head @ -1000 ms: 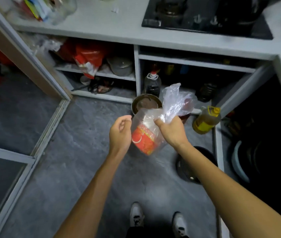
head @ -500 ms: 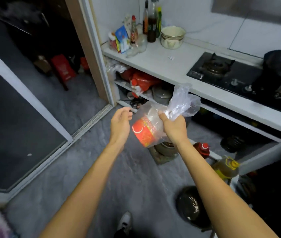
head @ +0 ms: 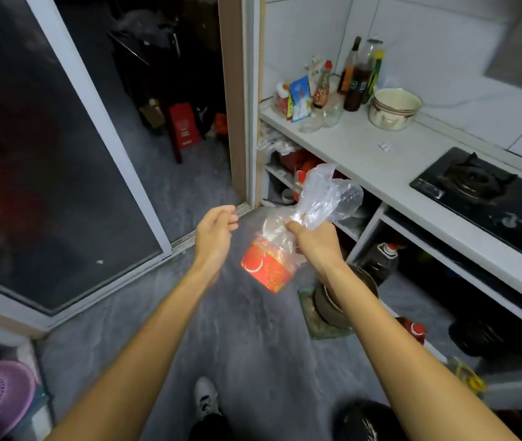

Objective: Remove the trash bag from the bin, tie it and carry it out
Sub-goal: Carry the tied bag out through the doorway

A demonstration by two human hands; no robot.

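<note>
My right hand point(head: 315, 241) clenches the gathered neck of the trash bag point(head: 272, 249), which hangs just out from the counter point(head: 364, 154); my left hand point(head: 215, 237), loosely curled, holds nothing. The thin film seems light and slippery, so I judge the neck the surest hold.

clear plastic trash bag point(head: 323, 198), neck gathered, red cup point(head: 266, 268) inside

grey marbled floor point(head: 246, 338), white tiled wall point(head: 428, 58) far right, white counter point(head: 364, 154) (open shelves under), dark glass sliding door point(head: 39, 173) left.
</note>
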